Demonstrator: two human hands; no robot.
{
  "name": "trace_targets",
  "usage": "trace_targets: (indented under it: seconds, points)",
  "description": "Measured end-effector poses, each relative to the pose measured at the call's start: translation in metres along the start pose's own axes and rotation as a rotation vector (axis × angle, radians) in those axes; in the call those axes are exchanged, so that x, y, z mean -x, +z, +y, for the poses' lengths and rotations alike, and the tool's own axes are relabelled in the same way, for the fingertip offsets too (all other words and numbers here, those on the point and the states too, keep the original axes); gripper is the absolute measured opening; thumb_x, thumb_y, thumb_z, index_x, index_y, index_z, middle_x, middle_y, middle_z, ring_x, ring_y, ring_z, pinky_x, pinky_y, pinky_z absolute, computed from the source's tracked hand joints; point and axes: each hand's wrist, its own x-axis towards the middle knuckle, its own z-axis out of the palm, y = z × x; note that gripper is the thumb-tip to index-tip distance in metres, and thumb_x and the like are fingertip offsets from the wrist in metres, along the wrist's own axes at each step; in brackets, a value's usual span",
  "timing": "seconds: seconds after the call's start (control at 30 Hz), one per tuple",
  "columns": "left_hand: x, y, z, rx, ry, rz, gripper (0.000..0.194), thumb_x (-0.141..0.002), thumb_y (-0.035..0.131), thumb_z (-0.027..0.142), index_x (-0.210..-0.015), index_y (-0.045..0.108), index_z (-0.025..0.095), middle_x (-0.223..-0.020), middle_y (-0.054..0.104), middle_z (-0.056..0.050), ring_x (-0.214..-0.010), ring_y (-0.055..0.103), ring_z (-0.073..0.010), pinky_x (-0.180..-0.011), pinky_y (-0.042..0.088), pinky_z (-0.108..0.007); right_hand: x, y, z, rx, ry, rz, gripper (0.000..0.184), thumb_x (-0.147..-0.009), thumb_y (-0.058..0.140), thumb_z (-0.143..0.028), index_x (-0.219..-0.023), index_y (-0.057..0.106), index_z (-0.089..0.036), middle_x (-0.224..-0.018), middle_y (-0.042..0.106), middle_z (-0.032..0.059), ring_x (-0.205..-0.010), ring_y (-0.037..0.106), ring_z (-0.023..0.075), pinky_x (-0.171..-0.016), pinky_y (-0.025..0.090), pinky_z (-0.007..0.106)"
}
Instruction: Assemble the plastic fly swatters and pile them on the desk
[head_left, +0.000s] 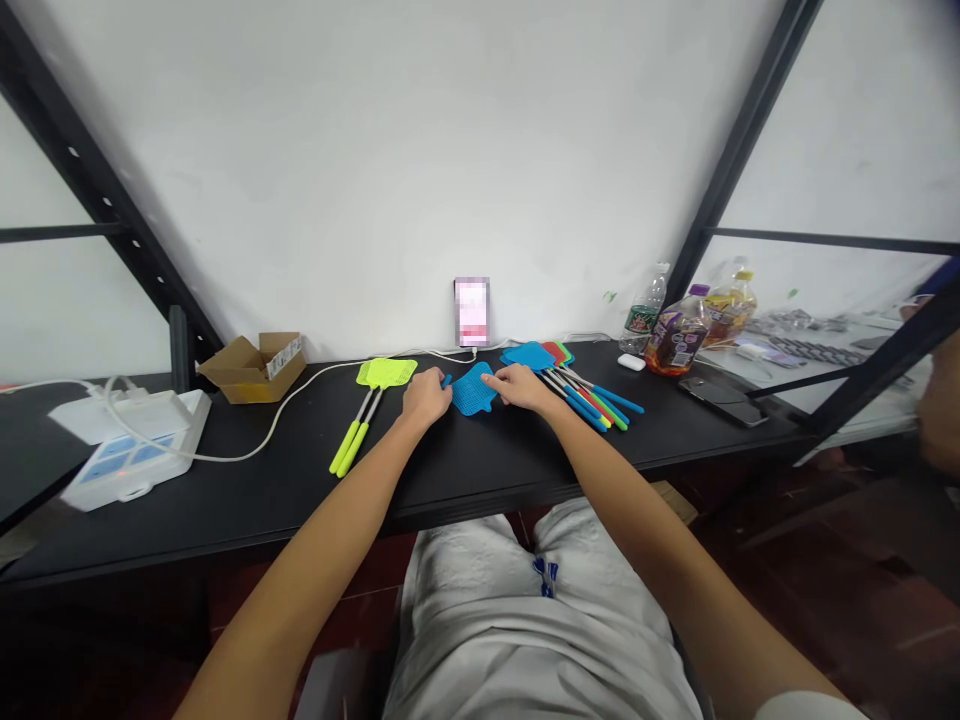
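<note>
Both hands hold one blue fly swatter (472,391) over the middle of the black table. My left hand (427,397) is closed around its blue handle, whose tip pokes out by the thumb. The swatter's mesh head is pinched at its right edge by my right hand (519,387). To the left of my hands lie yellow-green fly swatters (385,373), handles toward me. On the right, near my right wrist, is a fanned pile of fly swatters (531,356) in blue, red and green. Most of the held swatter's shaft is hidden.
A lit phone (472,312) leans on the wall with a white cable. An open cardboard box (259,370) and a white power strip box (135,455) stand left. Bottles (679,332) and a dark phone (724,401) are right, by a black frame post. Another person's arm shows at the far right.
</note>
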Motion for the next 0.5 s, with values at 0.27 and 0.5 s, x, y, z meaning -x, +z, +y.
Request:
trace_targets:
  seconds: [0.27, 0.5]
  points:
    - [0.002, -0.001, 0.001, -0.034, -0.03, -0.013, 0.023, -0.085, 0.056, 0.027, -0.103, 0.067, 0.02, -0.111, 0.07, -0.013, -0.105, 0.064, -0.03, -0.08, 0.05, -0.037, -0.003, -0.014, 0.011, 0.435, 0.152, 0.304, 0.021, -0.087, 0.058, -0.032, -0.094, 0.073, -0.019, -0.1, 0.071, 0.0097, -0.094, 0.063, 0.0237, -0.074, 0.042, 0.029]
    - [0.001, -0.001, 0.0, -0.013, -0.02, 0.017, 0.02, -0.086, 0.054, 0.028, -0.099, 0.067, 0.02, -0.107, 0.071, -0.012, -0.104, 0.064, -0.0293, -0.078, 0.05, -0.037, -0.004, -0.014, 0.027, 0.506, 0.245, 0.05, 0.022, -0.082, 0.067, -0.031, -0.098, 0.073, -0.018, -0.107, 0.07, 0.0138, -0.101, 0.063, 0.0298, -0.078, 0.046, 0.034]
